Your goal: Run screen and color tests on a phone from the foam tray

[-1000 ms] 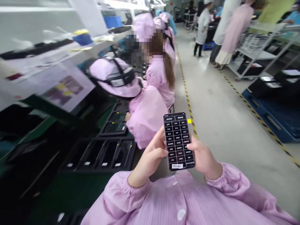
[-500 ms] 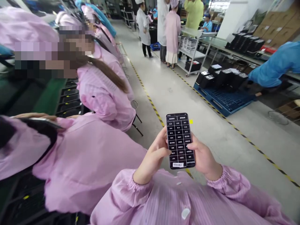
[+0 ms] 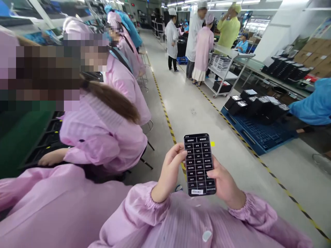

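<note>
A smartphone is held upright in front of my chest, its dark screen showing a grid of labelled boxes. Near the bottom of the screen is a white barcode sticker, and a yellow tab sticks out at the upper right edge. My left hand grips the left side, its thumb at the upper left of the screen. Around the right side closes my right hand, with the thumb over the lower right of the screen. The other fingers are partly hidden behind the smartphone.
Co-workers in pink sit close on my left along a line with black trays. A blue pallet with black boxes lies on the right. Ahead, several people stand by a white cart. Yellow-black tape marks the floor.
The view has tilted up and shifted, so the smartphone appears lower. My left thumb has moved from the lower left edge to the upper left of the screen. Both hands still hold it.
</note>
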Demonstrator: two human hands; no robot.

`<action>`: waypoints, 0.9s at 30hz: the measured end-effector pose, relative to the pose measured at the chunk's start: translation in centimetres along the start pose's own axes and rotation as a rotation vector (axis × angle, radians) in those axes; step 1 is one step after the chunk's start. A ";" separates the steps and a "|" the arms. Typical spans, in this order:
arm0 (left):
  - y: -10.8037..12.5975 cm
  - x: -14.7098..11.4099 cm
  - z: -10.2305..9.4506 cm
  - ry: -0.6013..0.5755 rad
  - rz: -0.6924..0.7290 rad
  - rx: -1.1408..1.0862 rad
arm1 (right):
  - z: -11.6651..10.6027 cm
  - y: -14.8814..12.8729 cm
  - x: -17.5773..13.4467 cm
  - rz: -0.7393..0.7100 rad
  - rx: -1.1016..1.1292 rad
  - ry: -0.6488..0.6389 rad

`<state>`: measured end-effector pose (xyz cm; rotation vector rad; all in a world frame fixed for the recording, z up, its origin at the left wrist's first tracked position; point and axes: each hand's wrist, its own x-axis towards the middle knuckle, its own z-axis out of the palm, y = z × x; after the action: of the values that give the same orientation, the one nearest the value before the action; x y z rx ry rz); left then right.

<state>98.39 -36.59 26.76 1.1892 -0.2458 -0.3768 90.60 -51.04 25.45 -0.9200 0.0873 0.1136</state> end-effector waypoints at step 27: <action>2.4 15.9 -19.0 1.201 0.420 -0.483 | 10.7 5.8 41.7 1.074 -0.083 -1.033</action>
<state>120.49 -26.17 22.04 0.6899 0.6091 0.6374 131.41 -36.49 22.22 -0.7164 -0.3989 1.5710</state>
